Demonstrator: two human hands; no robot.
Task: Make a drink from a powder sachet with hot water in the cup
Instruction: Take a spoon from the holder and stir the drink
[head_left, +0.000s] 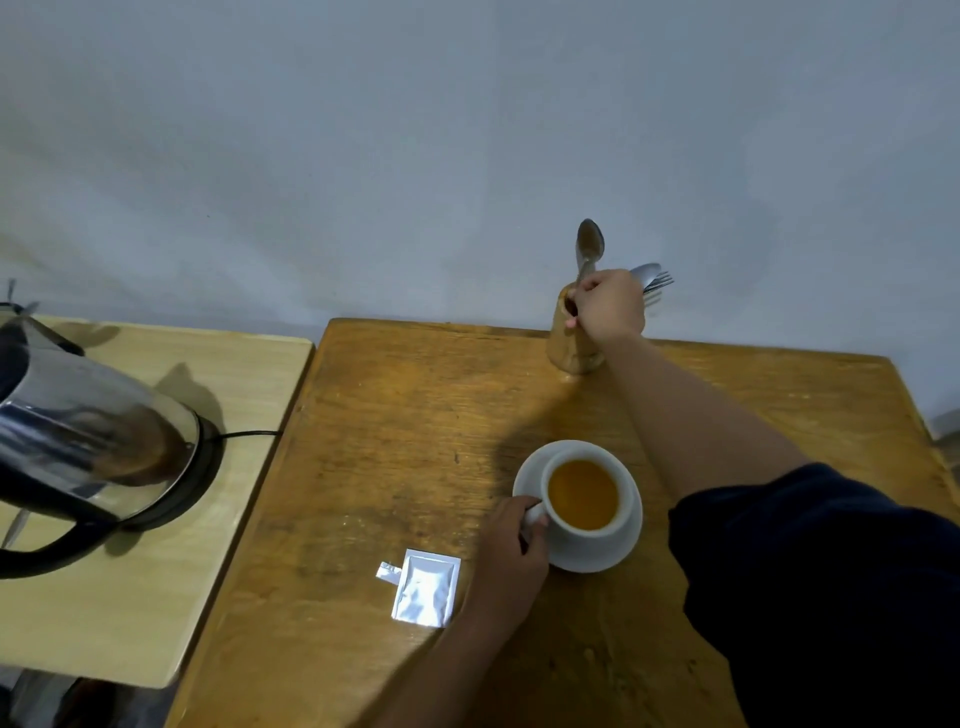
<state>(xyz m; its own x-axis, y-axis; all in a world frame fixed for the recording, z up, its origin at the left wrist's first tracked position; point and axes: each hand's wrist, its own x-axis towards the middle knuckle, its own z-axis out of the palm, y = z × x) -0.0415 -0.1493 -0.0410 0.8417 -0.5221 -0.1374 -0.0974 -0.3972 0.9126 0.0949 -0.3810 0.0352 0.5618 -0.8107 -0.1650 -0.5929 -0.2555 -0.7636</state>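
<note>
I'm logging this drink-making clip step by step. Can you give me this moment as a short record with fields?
cup: white cup on a saucer, filled with orange-brown liquid
left hand: left hand holds the cup's handle
right hand: right hand grips a spoon at the wooden holder
sachet: sachet torn open, flat on the table
kettle: kettle on its base, side table

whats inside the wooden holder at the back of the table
A spoon stands bowl-up in the wooden holder, gripped by the right hand. More cutlery, at least one fork, pokes out behind the hand. The handles inside are hidden.
</note>
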